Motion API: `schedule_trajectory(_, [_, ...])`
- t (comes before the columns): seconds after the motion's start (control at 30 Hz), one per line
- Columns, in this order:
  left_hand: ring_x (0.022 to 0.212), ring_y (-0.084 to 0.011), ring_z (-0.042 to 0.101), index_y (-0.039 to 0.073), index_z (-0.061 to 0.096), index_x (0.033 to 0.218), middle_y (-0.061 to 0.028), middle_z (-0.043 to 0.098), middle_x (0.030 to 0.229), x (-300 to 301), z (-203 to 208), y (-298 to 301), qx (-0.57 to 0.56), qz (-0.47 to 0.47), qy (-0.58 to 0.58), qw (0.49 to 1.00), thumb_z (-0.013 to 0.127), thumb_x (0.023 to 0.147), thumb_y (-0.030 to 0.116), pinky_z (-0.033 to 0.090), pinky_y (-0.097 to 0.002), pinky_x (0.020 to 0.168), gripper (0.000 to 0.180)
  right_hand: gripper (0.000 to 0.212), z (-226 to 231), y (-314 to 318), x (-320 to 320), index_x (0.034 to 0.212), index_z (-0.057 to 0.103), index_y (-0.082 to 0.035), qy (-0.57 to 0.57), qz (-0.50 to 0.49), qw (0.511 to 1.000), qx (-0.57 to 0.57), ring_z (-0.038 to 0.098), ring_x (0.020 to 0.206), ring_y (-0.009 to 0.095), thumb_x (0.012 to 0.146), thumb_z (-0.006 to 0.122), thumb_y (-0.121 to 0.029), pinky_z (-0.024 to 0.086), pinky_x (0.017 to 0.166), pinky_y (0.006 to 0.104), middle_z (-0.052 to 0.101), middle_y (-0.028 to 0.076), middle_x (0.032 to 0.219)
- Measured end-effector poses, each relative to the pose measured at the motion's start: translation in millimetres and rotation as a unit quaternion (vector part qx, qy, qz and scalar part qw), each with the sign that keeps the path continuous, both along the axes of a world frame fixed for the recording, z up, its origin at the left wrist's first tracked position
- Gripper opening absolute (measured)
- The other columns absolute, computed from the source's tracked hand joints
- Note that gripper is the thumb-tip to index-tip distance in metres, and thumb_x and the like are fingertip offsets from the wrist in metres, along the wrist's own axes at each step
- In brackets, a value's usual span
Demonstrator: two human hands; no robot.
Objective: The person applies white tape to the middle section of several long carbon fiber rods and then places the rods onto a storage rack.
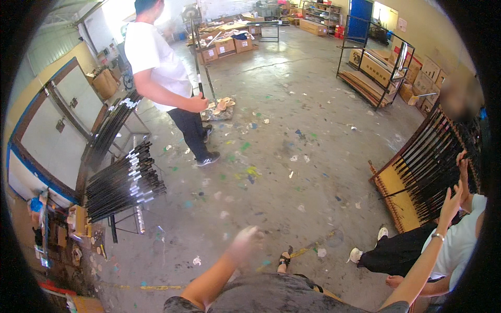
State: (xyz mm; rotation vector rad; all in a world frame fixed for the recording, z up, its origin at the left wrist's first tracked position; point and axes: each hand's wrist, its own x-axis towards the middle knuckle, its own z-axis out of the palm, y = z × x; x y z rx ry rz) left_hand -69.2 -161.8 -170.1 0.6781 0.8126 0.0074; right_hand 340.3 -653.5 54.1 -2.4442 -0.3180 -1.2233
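My left hand (247, 244) is raised in front of my body over the concrete floor. It is smeared by motion, so its fingers cannot be read. My right arm stretches out to the right, a bracelet at the wrist. The fingers of my right hand (452, 200) point upward, stretched and apart, close to a rack (399, 204) of long black rods (425, 161). I cannot tell whether they touch a rod. Just above it is another person's hand (462, 158), near the same rods.
A co-worker in a white shirt (156, 62) stands ahead left, holding a dark pole (198, 68). Black rods with white bands (128, 180) lie on stands at left. A metal frame cart (376, 68) with boxes stands far right. Beside me is a person in light blue (459, 250).
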Motion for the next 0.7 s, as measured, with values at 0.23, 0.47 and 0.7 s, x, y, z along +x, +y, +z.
schedule_trajectory(0.23, [0.081,-0.0214,0.061,0.001,0.048,0.115,-0.0099,0.061,0.09,22.3,25.0,18.6,0.142,-0.032,-0.011,0.989,0.054,0.09,0.028,0.049,-0.0327,0.066,0.037,0.008,-170.3,21.6,-73.5,0.087,0.055,0.002,0.241,0.099,0.965,0.032,0.058,0.075,0.027,0.08,0.054,-0.002,0.046,0.074,0.0353,0.057,0.015,0.078])
schedule_trajectory(0.47, [0.085,-0.0268,0.062,0.0,0.046,0.118,-0.0159,0.061,0.098,31.8,37.2,20.0,0.269,-0.143,0.024,0.952,0.055,0.089,0.029,0.05,-0.0362,0.074,0.042,0.016,-391.4,28.4,-250.5,0.075,0.063,0.001,0.508,0.097,0.854,0.06,0.061,0.063,0.027,0.07,0.066,-0.013,0.047,0.061,0.0374,0.062,0.016,0.067])
schedule_trajectory(0.7, [0.101,-0.0369,0.052,-0.002,0.052,0.107,-0.0221,0.056,0.103,59.8,143.3,78.8,0.833,-0.096,0.015,0.545,0.062,0.077,0.022,0.041,-0.0438,0.088,0.04,0.022,-456.1,-12.2,-362.8,0.082,0.067,0.001,0.787,0.059,0.614,-0.021,0.063,0.068,0.022,0.075,0.066,-0.02,0.05,0.066,0.0338,0.065,0.011,0.07])
